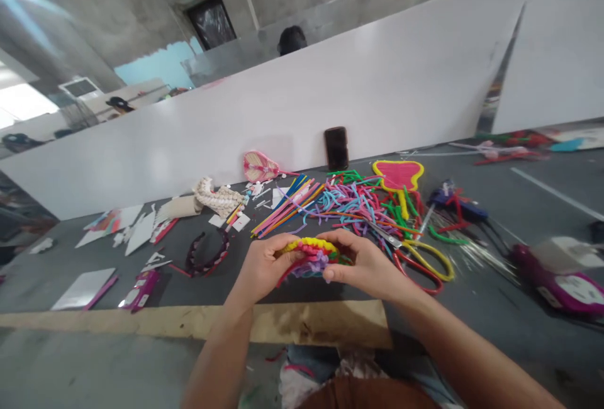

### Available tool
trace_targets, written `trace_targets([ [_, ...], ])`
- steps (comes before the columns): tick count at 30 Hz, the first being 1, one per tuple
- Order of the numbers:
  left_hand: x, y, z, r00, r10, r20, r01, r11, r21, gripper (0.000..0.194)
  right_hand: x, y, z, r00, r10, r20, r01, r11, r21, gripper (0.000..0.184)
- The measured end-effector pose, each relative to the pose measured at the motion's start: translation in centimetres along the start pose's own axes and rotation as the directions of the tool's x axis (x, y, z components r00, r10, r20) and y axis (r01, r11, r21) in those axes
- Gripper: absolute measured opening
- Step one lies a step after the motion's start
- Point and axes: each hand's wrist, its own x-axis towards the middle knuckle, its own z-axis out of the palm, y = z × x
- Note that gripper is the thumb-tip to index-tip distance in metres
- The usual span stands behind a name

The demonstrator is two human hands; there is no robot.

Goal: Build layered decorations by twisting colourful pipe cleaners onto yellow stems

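Observation:
Between my two hands, above the front of the table, is a braided band of fuzzy pipe cleaners point(314, 246) in yellow, red, purple and green. Its left end is gripped by my left hand point(267, 264), thumb and fingers closed on it. My right hand point(361, 262) pinches the other end, with the thumb on the near side. My fingers hide parts of the band. Just beyond it lies a tangled heap of pipe cleaners point(349, 201). Scissors with red and yellow handles point(425, 264) rest close to my right wrist.
A dark braided headband point(207, 255) and a purple box point(141, 289) lie at left. A pink butterfly shape edged in yellow point(399, 176) is behind the heap. A phone point(336, 148) leans on the white partition point(377, 88). A purple device point(561, 286) sits at right.

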Motion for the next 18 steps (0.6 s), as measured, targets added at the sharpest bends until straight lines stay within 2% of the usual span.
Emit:
trace_targets([
  [3, 0.2, 0.3, 0.1, 1.0, -0.027, 0.015, 0.027, 1.0, 0.01, 0.03, -0.1, 0.0, -0.1, 0.999, -0.008, -0.049, 0.007, 1.0, -0.017, 0.032],
  [6, 0.4, 1.2, -0.1, 0.999, -0.027, 0.03, 0.025, 0.998, 0.054, 0.036, 0.3, -0.5, 0.1, 0.994, 0.005, -0.108, 0.0, 0.999, 0.048, 0.032],
  [9, 0.6, 2.2, -0.4, 0.996, -0.024, 0.086, 0.015, 0.994, 0.104, 0.051, 0.7, -1.1, 0.4, 0.988, 0.007, -0.153, 0.006, 0.996, 0.084, 0.032],
  [11, 0.9, 2.6, -0.3, 0.997, -0.044, 0.062, 0.033, 0.985, 0.172, 0.042, 0.7, -1.5, 0.5, 0.988, -0.001, -0.152, 0.013, 0.996, 0.083, 0.034],
  [15, 1.1, 2.6, 0.0, 0.998, -0.057, 0.038, 0.047, 0.976, 0.212, 0.023, 0.4, -1.6, 0.3, 0.999, 0.024, -0.027, -0.02, 0.991, 0.133, 0.036],
  [18, 1.1, 2.4, 0.4, 0.996, -0.07, 0.05, 0.058, 0.976, 0.209, 0.019, 0.4, -1.1, 0.3, 0.996, 0.07, -0.051, -0.065, 0.994, 0.087, 0.035],
])
